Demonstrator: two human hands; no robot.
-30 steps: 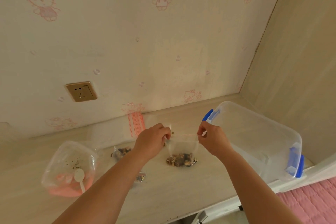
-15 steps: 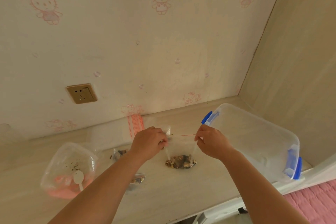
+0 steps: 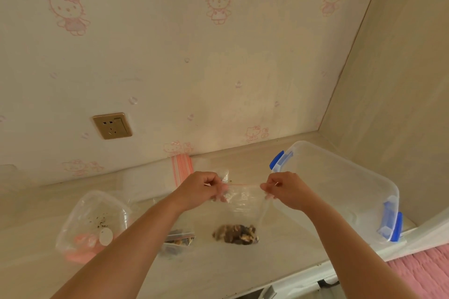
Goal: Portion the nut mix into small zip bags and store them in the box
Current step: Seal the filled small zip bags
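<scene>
A small clear zip bag [image 3: 243, 204] hangs upright over the shelf, nut mix [image 3: 235, 234] heaped at its bottom. My left hand [image 3: 201, 189] pinches the left end of its red zip strip and my right hand [image 3: 284, 189] pinches the right end, stretching the top taut. The clear storage box [image 3: 340, 184] with blue latches stands just right of my right hand. A filled small bag [image 3: 179, 241] lies on the shelf under my left forearm. At the left a big clear bag [image 3: 90, 223] holds crumbs, pink contents and a white spoon [image 3: 106, 236].
A stack of unused zip bags with red strips [image 3: 182, 165] leans by the wall behind my hands. The wooden shelf [image 3: 218, 267] ends at a side panel on the right; a wall socket [image 3: 112, 126] sits above left. Pink bedding [image 3: 422, 272] shows below the shelf edge.
Both hands have stayed on the bag's top and slid a little apart along the zip strip. The view has tilted slightly; the bag still hangs with the nuts at the bottom.
</scene>
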